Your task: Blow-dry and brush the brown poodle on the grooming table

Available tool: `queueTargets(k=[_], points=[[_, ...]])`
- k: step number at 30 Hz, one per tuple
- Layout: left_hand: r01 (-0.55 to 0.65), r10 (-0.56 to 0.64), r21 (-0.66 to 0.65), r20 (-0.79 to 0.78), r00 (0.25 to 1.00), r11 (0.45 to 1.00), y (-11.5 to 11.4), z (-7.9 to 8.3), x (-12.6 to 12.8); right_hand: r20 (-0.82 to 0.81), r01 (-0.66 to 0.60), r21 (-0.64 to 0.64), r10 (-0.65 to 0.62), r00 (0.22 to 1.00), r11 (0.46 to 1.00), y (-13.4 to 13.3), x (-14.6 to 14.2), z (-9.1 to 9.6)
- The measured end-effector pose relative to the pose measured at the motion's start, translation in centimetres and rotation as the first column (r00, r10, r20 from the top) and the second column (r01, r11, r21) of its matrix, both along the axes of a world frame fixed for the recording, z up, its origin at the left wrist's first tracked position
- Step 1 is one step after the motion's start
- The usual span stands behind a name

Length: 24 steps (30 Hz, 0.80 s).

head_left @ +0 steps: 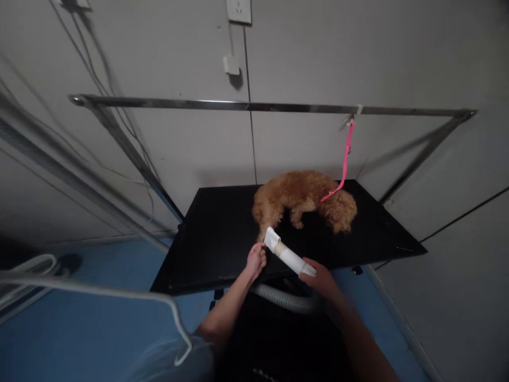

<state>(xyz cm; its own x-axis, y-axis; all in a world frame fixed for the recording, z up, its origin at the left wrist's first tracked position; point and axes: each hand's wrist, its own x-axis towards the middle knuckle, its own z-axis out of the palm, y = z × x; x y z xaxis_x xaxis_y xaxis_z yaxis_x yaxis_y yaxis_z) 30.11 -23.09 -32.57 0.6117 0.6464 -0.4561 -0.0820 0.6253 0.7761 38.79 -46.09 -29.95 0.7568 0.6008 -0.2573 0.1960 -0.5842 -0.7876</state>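
Observation:
A curly brown dog [294, 188] stands on the black grooming table [222, 228], its head to the right and lowered. Around its neck runs a pink leash loop [347, 154], which hangs from the metal bar. My left hand [256, 259] is closed around the dog's hind leg, low down by the paw. In my right hand [320, 278] is a white hose nozzle [292, 260], gripped at its lower end. Its flat tip is beside the hind leg, just above my left hand. A grey ribbed hose [282, 298] curves below the table edge.
The metal bar frame [191, 104] rises over the table against a grey wall. At lower left, a white bent tube [131, 293] reaches across the blue floor [99, 339]. Cables hang along the wall at left; an outlet [239, 9] and plug [231, 64] are above.

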Motion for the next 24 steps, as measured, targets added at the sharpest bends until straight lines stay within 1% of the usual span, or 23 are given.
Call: queueTargets(k=[1, 3, 5, 6, 8, 10, 12, 15, 18, 20, 22, 24], points=[[-0.016, 0.017, -0.032, 0.048, 0.999, 0.999, -0.2, 0.1, -0.6, -0.018, 0.031, 0.021, -0.031, 0.999, 0.999, -0.2, -0.4, -0.9], [0.021, -0.014, -0.055, 0.129, 0.992, 0.998, -0.3, 0.7, -1.6, -0.054, 0.070, 0.080, -0.066, 0.996, 0.994, -0.4, -1.2, -2.0], [0.098, -0.086, -0.104, 0.117, 0.989, 0.990, -0.5, 1.3, -2.3, -0.094, 0.071, 0.148, -0.058, 0.994, 0.986, -0.6, -1.6, -2.5], [0.103, -0.091, -0.141, 0.093, 0.992, 0.985, -0.7, 1.4, -2.7, -0.107, 0.083, 0.166, -0.065, 0.992, 0.983, -0.7, -1.7, -2.7], [0.047, -0.033, -0.194, 0.073, 0.997, 0.980, -1.0, 1.2, -3.4, -0.120, 0.113, 0.163, -0.094, 0.988, 0.980, -0.8, -1.8, -2.9], [-0.010, 0.030, -0.209, 0.096, 0.995, 0.978, -0.9, 1.0, -3.9, -0.122, 0.088, 0.151, -0.070, 0.990, 0.985, -0.9, -2.2, -3.0], [-0.007, 0.028, -0.201, 0.100, 0.995, 0.980, -0.5, 1.0, -4.1, -0.115, 0.052, 0.159, -0.034, 0.993, 0.986, -0.9, -3.0, -3.2], [-0.003, 0.010, -0.163, 0.044, 0.999, 0.987, 0.4, 1.1, -4.3, -0.154, 0.092, 0.154, -0.068, 0.986, 0.984, -1.0, -5.0, -3.7], [-0.077, 0.078, -0.120, 0.003, 0.997, 0.990, 0.9, 0.3, -5.3, -0.199, 0.128, 0.175, -0.093, 0.976, 0.976, -1.3, -7.3, -4.4], [-0.088, 0.087, -0.109, -0.022, 0.996, 0.990, 0.6, -0.7, -6.3, -0.202, 0.134, 0.206, -0.092, 0.975, 0.969, -1.6, -8.2, -4.6], [-0.078, 0.076, -0.102, -0.027, 0.997, 0.992, 0.1, -1.7, -7.2, -0.184, 0.081, 0.202, -0.043, 0.982, 0.976, -1.5, -8.4, -4.5], [-0.074, 0.074, -0.092, 0.000, 0.997, 0.993, -0.3, -2.6, -7.9, -0.143, 0.025, 0.168, 0.000, 0.990, 0.985, -1.0, -8.0, -4.0]])
